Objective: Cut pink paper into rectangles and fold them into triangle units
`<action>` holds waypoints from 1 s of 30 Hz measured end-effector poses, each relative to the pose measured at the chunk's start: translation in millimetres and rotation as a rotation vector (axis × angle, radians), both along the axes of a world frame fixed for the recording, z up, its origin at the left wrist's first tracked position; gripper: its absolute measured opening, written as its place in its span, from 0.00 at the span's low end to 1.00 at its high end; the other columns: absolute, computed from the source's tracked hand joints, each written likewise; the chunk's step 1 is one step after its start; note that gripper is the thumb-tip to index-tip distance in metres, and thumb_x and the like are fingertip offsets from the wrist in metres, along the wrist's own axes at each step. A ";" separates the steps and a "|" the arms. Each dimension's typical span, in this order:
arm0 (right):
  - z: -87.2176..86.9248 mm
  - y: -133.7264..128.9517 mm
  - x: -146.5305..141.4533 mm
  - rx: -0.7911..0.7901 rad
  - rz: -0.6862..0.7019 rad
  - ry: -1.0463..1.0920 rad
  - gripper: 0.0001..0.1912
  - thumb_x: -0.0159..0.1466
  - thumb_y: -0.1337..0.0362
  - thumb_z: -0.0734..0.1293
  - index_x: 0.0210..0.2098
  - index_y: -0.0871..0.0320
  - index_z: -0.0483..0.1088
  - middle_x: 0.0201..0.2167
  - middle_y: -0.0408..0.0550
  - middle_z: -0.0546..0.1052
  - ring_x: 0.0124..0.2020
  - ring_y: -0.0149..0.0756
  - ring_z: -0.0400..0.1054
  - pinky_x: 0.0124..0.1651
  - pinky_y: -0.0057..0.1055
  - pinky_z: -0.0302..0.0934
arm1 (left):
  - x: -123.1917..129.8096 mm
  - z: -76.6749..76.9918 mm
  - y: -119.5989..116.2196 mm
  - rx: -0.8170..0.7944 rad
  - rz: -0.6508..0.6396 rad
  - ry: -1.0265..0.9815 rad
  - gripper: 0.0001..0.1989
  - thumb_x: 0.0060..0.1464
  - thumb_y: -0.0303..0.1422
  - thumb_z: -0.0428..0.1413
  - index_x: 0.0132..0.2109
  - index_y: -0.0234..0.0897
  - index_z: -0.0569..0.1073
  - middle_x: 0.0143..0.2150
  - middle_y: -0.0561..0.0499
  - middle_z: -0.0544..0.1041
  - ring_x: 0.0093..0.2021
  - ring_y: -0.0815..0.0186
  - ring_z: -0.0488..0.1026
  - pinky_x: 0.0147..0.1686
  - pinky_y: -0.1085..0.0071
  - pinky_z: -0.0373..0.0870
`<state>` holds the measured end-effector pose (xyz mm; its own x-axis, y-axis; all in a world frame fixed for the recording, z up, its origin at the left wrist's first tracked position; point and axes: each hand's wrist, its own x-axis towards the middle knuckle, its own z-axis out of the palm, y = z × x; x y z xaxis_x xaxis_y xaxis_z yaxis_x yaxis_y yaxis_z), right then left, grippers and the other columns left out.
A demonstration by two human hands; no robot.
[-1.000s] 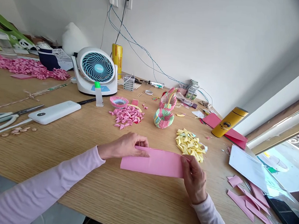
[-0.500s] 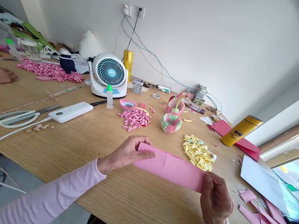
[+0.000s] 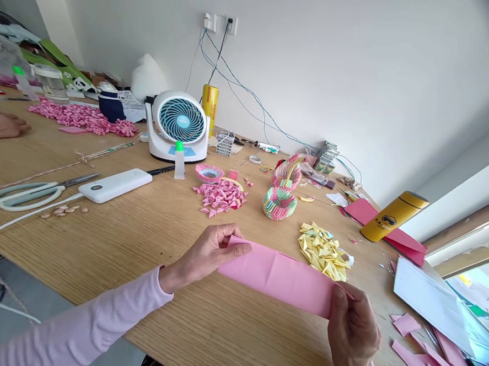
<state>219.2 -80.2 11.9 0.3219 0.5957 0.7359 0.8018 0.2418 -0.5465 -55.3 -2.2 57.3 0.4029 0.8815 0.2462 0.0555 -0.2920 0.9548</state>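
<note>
A strip of pink paper [image 3: 282,276], apparently folded lengthwise, is stretched between my two hands above the table's front part. My left hand [image 3: 207,255] pinches its left end, thumb on the near face and fingers behind. At the other end my right hand [image 3: 355,325] grips the corner between thumb and curled fingers. Faint creases cross the middle of the strip. Just beyond it lies a pile of folded yellow paper pieces [image 3: 323,251]. Farther left is a heap of folded pink paper pieces [image 3: 221,196], with a green-and-pink paper basket [image 3: 279,203] to its right.
Scissors [image 3: 28,194], a white power bank [image 3: 115,185] and a small fan [image 3: 179,124] stand or lie on the left. On the right are a yellow flask [image 3: 394,216], a whitish board [image 3: 431,305] and pink paper scraps [image 3: 428,365]. Another person's hand [image 3: 2,124] rests at the far left.
Both hands keep hold of the pink paper in nearly the same place. The whole view has shifted slightly; nothing was let go or picked up.
</note>
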 end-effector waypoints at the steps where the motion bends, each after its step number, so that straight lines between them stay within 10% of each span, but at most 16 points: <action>1: 0.3 0.4 -0.4 -0.022 0.004 -0.003 0.16 0.67 0.53 0.61 0.33 0.59 0.70 0.21 0.44 0.73 0.20 0.30 0.63 0.26 0.26 0.58 | -0.7 0.1 0.4 0.011 0.001 0.025 0.17 0.55 0.41 0.57 0.28 0.34 0.63 0.23 0.60 0.55 0.23 0.76 0.51 0.21 0.79 0.48; 8: -10.3 11.8 5.8 -0.355 0.230 -0.228 0.14 0.70 0.56 0.54 0.35 0.55 0.66 0.22 0.43 0.74 0.19 0.33 0.67 0.23 0.26 0.58 | -3.8 -25.5 17.6 0.099 0.041 0.389 0.15 0.57 0.40 0.52 0.28 0.33 0.67 0.22 0.58 0.60 0.23 0.73 0.56 0.22 0.78 0.50; 15: -24.1 12.4 5.8 -0.625 0.117 -0.442 0.16 0.71 0.54 0.51 0.34 0.52 0.64 0.20 0.42 0.76 0.20 0.39 0.72 0.19 0.27 0.49 | 5.0 -26.7 9.4 0.436 0.192 0.941 0.05 0.58 0.29 0.51 0.34 0.36 0.70 0.32 0.51 0.73 0.31 0.66 0.69 0.28 0.73 0.60; 21: -25.6 11.4 6.0 -0.628 0.108 -0.503 0.18 0.71 0.55 0.49 0.35 0.53 0.64 0.18 0.43 0.76 0.19 0.39 0.73 0.17 0.27 0.45 | 44.3 -23.8 -40.1 0.795 -0.122 0.846 0.19 0.65 0.34 0.42 0.57 0.30 0.65 0.56 0.39 0.71 0.55 0.57 0.68 0.56 0.62 0.62; 30: -25.8 6.7 9.6 -0.620 0.132 -0.515 0.17 0.71 0.56 0.49 0.36 0.53 0.65 0.19 0.44 0.76 0.18 0.39 0.73 0.18 0.27 0.48 | 52.7 -49.8 -54.5 0.700 -0.180 0.893 0.32 0.64 0.47 0.40 0.65 0.29 0.58 0.67 0.36 0.57 0.67 0.51 0.53 0.64 0.49 0.49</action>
